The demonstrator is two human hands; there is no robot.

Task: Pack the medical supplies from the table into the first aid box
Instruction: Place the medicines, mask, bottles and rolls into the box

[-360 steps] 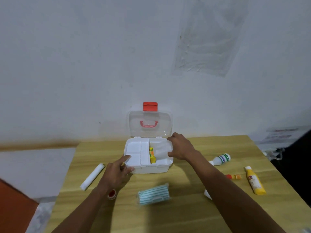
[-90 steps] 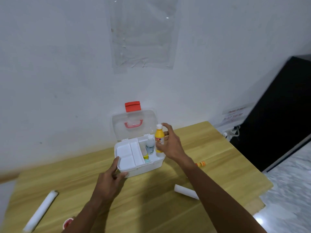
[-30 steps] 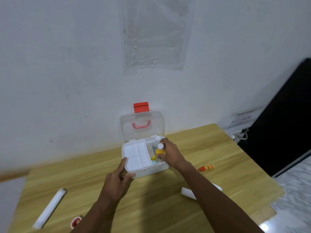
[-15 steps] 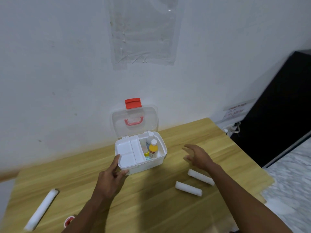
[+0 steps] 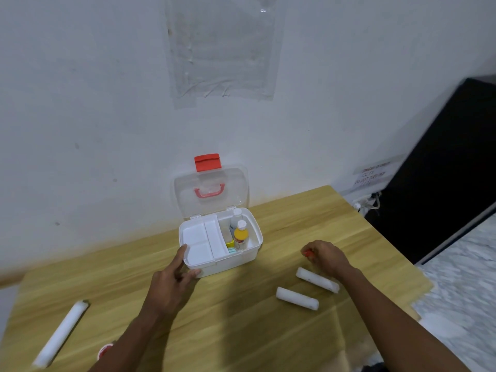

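Observation:
The white first aid box (image 5: 228, 265) stands open at the back of the wooden table, its clear lid (image 5: 212, 191) upright with a red latch. A yellow bottle (image 5: 240, 236) and a white bottle (image 5: 236, 217) stand in its right compartment; the white tray (image 5: 200, 238) fills the left. My left hand (image 5: 171, 283) rests against the box's front left corner, fingers apart. My right hand (image 5: 326, 257) is closed over a small red-tipped tube (image 5: 308, 253) on the table to the right of the box. Two white rolls (image 5: 317, 280) (image 5: 297, 298) lie just in front of that hand.
A long white roll (image 5: 61, 334) lies near the table's left front edge, with a small red and white item (image 5: 105, 350) beside my left forearm. The wall stands directly behind the box. The table ends at right, above a marble floor (image 5: 461, 285) and a black panel (image 5: 442, 170).
My right hand let go of the yellow bottle, which now stands in the box, moved right and closed over the small red-tipped tube. My left hand stayed at the box.

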